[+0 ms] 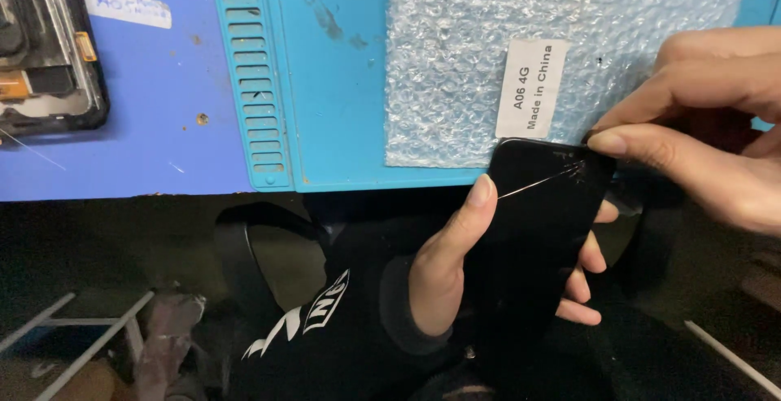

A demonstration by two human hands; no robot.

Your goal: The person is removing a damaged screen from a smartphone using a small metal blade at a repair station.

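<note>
My left hand (455,263) grips a black phone (541,222) with a cracked screen, held upright just below the bench edge, thumb on its left side and fingers wrapped around the right. Cracks spread from the phone's top right corner. My right hand (708,116) comes in from the right, and its thumb and forefinger pinch at that cracked top right corner. A black sleeve with white lettering (325,320) covers my left forearm.
A bubble-wrap pouch (455,67) with a white label lies on the light blue work mat (333,84). A darker blue mat (154,100) sits to the left, with an opened black device (45,51) at its far left corner. White bars (89,336) stand on the dark floor below.
</note>
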